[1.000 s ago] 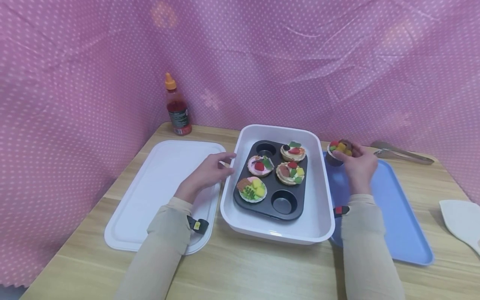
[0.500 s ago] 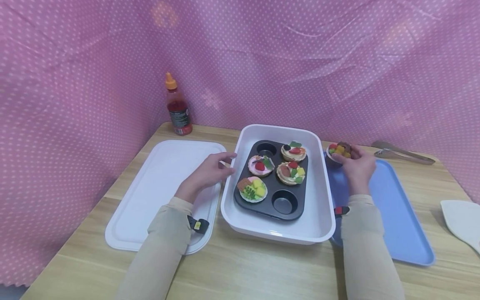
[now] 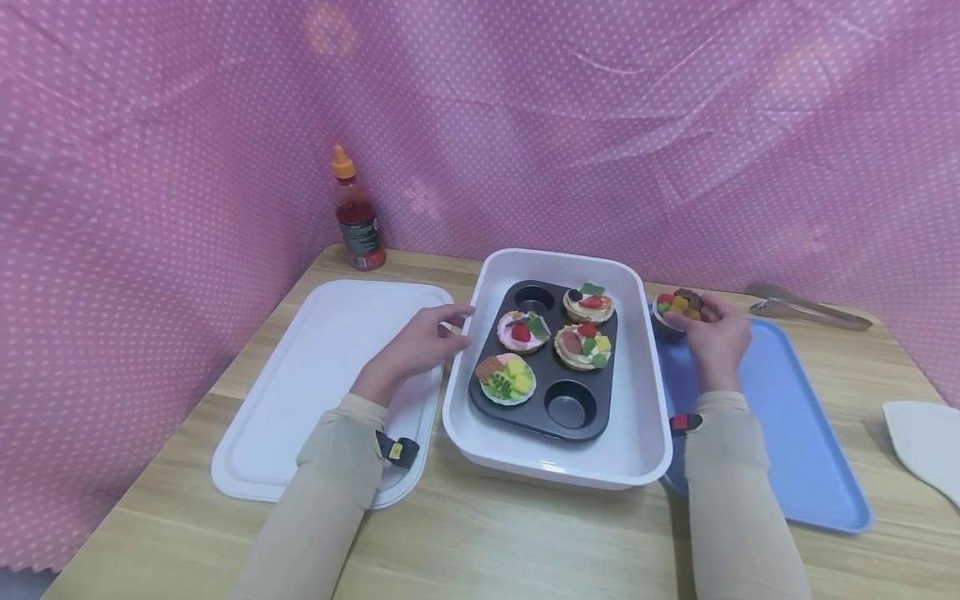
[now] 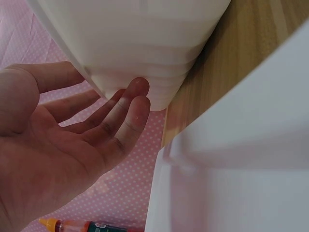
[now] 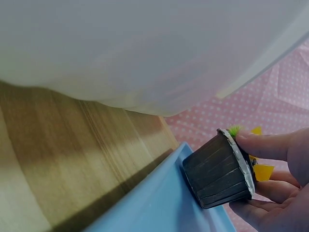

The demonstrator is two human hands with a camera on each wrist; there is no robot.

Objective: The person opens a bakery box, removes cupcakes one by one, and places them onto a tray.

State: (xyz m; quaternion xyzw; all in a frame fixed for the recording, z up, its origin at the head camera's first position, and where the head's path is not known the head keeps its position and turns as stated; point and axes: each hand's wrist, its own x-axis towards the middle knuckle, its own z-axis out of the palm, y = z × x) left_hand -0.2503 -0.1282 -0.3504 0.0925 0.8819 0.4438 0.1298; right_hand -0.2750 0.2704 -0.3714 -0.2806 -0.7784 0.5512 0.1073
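Observation:
My right hand [image 3: 717,337] holds a cupcake [image 3: 670,317] by its rim, thumb on one side and fingers on the other. The cupcake has a dark pleated cup [image 5: 217,171] and fruit-like toppings. It is at the far left corner of the blue tray [image 3: 797,433]; whether its base touches the tray I cannot tell. My left hand [image 3: 412,346] stays by the left rim of the white bin [image 3: 555,473], fingers loosely bent outside its wall. A black muffin pan [image 3: 536,417] lies in the bin, with several tarts [image 3: 522,332] in its cups.
Left of the bin lies a white tray [image 3: 330,367]. A sauce bottle [image 3: 358,221] stands at the back left. Metal tongs [image 3: 813,307] lie behind the blue tray, and a white spatula-like tool [image 3: 926,442] is at the far right. Pink dotted cloth [image 3: 525,125] hangs behind.
My right hand has lowered the cupcake slightly at the blue tray's far corner. The left hand has stayed beside the bin.

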